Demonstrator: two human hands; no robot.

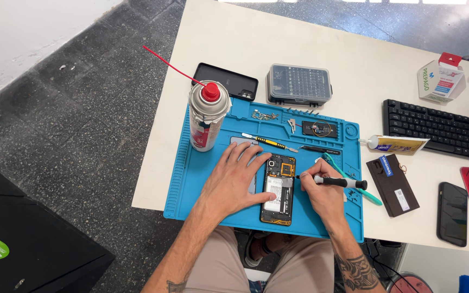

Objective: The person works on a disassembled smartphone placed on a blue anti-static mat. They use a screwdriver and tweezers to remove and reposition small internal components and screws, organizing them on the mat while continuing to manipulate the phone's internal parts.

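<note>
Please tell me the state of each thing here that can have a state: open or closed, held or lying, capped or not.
Phone: back cover off, insides showing, lying on blue mat.
Screwdriver: held, tip at the phone's edge.
Left hand: flat, steadying the phone.
Right hand: gripping the screwdriver.
Spray can: upright, red straw fitted.
Bit case: lid closed.
Glue tube: lying, capped.

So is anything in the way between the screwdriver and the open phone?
Nothing visible is. The right hand holds the screwdriver with its tip right at the edge of the open phone. The left hand rests flat on the phone's other side, away from the tip.
</note>
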